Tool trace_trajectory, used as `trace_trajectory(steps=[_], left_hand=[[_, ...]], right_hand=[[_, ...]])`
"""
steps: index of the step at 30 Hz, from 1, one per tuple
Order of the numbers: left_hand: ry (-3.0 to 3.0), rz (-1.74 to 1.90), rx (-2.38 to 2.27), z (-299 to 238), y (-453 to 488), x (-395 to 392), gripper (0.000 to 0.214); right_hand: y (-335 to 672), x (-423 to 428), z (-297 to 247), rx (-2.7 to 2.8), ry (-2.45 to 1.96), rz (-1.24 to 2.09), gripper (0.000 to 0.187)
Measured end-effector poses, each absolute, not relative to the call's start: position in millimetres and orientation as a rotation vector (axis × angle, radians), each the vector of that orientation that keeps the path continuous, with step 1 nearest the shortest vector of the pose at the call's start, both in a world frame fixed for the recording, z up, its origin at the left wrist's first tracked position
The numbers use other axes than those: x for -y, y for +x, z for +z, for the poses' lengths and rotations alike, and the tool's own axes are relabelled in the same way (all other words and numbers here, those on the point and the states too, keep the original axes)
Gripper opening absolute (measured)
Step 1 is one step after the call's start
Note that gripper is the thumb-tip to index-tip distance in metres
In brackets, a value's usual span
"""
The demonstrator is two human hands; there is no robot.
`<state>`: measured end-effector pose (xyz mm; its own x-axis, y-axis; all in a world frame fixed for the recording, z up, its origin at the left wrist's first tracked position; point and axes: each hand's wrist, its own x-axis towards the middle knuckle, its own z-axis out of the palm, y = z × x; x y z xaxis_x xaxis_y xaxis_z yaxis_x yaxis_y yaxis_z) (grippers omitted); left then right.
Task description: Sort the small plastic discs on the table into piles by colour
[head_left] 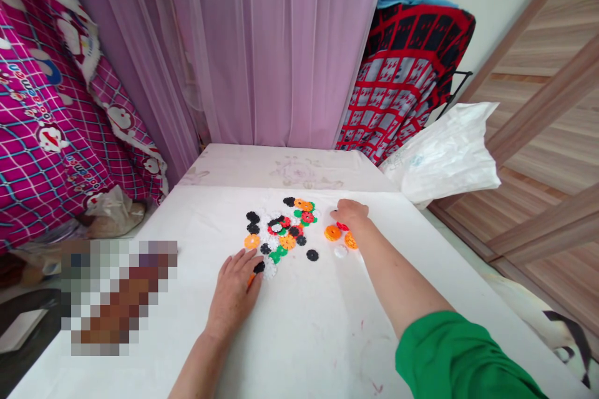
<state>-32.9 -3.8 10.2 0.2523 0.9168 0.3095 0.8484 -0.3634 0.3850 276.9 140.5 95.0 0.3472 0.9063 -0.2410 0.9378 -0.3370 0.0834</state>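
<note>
A pile of small plastic snowflake discs [282, 230] in black, orange, red, green and white lies on the white table [299, 336]. My left hand [234, 290] rests flat, fingers stretched toward a black disc [259, 267] and an orange one partly under its fingertips. My right hand [350, 213] reaches out to the right of the pile, fingers curled down over a red disc [342, 226]. Two orange discs [332, 232] and a white one [340, 252] lie right beside it. A lone black disc [312, 255] sits between my hands.
A purple curtain [262, 43] hangs behind the table. Pink patterned bedding [51, 112] lies at the left, a red and black blanket [402, 81] and a white plastic bag [444, 156] at the back right. Wooden panelling fills the right side.
</note>
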Motion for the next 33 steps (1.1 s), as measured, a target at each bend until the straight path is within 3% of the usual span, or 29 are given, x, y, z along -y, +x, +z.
trace_trajectory(steps=[15,23,33], left_hand=[[2.358,0.740,-1.688,13,-31,4,0.034],[2.328,0.697,-1.698,19,-29,4,0.036],[2.319,0.745,-1.683,20,-29,3,0.035]], right_hand=[[270,-148,105,-1.859,2.232,-0.194,0.031],[246,-77,118,-2.276,2.132,-0.214,0.026],[223,-31,85,-2.396,2.021,-0.216,0.024]])
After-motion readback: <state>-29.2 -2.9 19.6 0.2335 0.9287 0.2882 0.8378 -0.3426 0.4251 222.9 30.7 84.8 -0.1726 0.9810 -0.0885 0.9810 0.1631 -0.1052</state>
